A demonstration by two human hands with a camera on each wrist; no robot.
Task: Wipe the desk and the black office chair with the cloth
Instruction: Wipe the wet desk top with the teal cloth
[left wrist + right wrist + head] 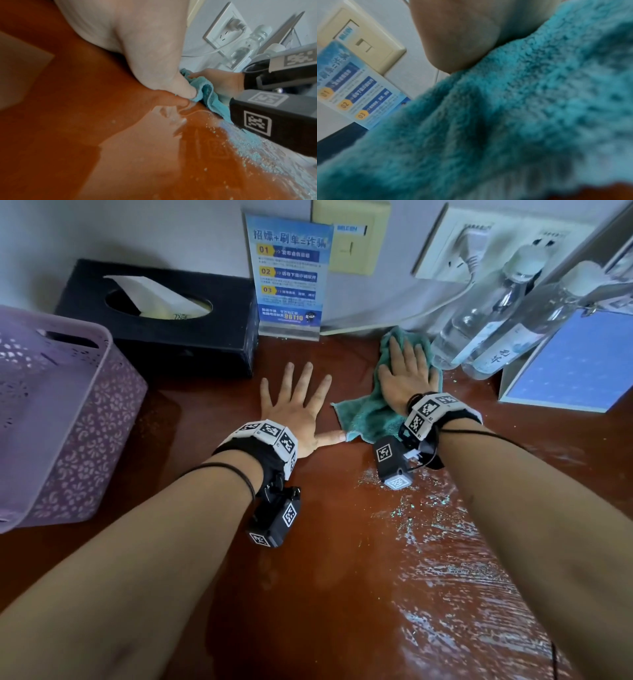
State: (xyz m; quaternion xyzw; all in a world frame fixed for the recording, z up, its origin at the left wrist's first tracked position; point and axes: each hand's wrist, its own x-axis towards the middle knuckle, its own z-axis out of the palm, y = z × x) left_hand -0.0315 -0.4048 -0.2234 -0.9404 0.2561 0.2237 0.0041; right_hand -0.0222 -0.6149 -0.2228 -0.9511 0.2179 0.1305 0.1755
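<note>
A teal cloth (366, 416) lies on the reddish-brown desk (308, 559) near the back wall. My right hand (407, 371) presses flat on it with straight fingers, close to two water bottles. My left hand (294, 402) rests flat on the bare desk, fingers spread, its thumb tip touching the cloth's near-left corner. The left wrist view shows that thumb against the cloth (205, 94). Teal cloth (505, 121) fills most of the right wrist view under the palm. Wet streaks and specks cover the desk on the right. The black office chair is out of view.
A purple lattice basket (58, 412) stands at the left, a black tissue box (154, 316) behind it. A blue notice stand (287, 275) is at the back centre. Two clear bottles (486, 316) and a white-framed blue board (568, 364) crowd the right; a white cable runs from a wall socket (472, 244).
</note>
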